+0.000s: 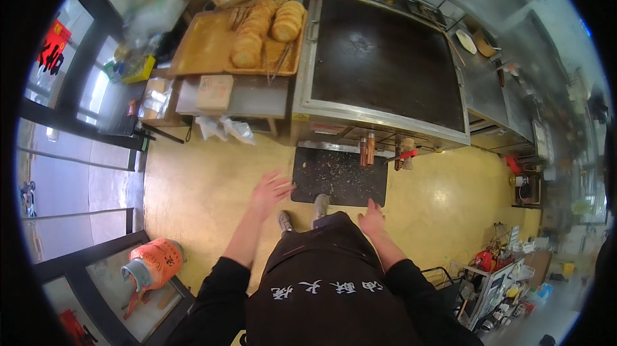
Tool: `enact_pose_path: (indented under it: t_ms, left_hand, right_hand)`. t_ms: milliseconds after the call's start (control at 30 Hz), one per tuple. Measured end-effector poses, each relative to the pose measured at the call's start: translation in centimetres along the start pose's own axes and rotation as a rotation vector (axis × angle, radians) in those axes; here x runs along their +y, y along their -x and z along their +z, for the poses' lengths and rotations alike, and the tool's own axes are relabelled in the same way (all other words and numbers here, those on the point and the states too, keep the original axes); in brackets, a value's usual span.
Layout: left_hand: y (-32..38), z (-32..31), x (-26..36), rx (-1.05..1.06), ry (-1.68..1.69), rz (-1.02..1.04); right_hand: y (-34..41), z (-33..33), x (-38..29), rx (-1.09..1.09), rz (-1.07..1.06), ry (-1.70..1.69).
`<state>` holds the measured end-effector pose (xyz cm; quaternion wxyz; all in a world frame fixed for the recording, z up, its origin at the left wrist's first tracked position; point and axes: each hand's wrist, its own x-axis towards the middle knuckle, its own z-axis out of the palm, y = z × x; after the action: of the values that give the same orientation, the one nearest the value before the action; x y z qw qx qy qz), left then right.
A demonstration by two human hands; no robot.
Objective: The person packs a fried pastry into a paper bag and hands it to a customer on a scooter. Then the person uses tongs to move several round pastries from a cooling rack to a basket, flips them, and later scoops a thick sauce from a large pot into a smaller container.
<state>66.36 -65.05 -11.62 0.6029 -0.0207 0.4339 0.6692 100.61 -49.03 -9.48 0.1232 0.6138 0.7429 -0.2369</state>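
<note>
Both of my hands hang over the yellow floor and touch nothing. My left hand (272,192) is apart from any object, fingers spread, slightly blurred, left of a black floor mat (340,177) strewn with crumbs. Near the mat's lower right edge is my right hand (372,217), its fingers partly apart and nothing seen in it. Ahead stands a large flat griddle (385,61) with a bare dark plate in a metal frame. To its left, round flatbreads (247,49) lie in overlapping rows in a wicker tray (294,64), with metal tongs (279,64) beside them.
Wooden-handled tools (370,148) and a red handle (408,153) stick out from the griddle's front. A cardboard box (214,93) sits on the left counter. An orange gas cylinder (156,261) stands at lower left, by glass doors. A cluttered cart (491,293) is at lower right.
</note>
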Motion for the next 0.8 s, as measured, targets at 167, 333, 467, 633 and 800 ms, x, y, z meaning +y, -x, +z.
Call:
enact_pose_path:
  t_ms: [167, 333, 467, 633, 800]
  left_hand:
    - [12.1, -21.8, -5.1, 0.842, -0.455, -0.280]
    - [28.5, -26.4, -10.6, 1.254, -0.330, -0.337]
    - [32.4, -17.5, -19.9, 1.316, -0.297, -0.417]
    - [27.9, -1.1, -30.0, 0.753, -0.529, -0.578]
    - [26.2, 8.2, -33.4, 0.702, -0.688, -0.366]
  right_hand:
    - [-2.2, -2.6, 13.5, 0.008, -0.107, 0.004]
    - [-11.8, -8.5, 16.8, 0.117, -0.248, 0.080]
    - [-21.9, -13.3, 15.2, 0.374, -0.561, 0.283]
    - [-29.9, -14.0, 12.9, 0.060, -0.654, 0.741]
    - [-31.4, -13.4, 11.8, -0.108, -0.708, 0.863]
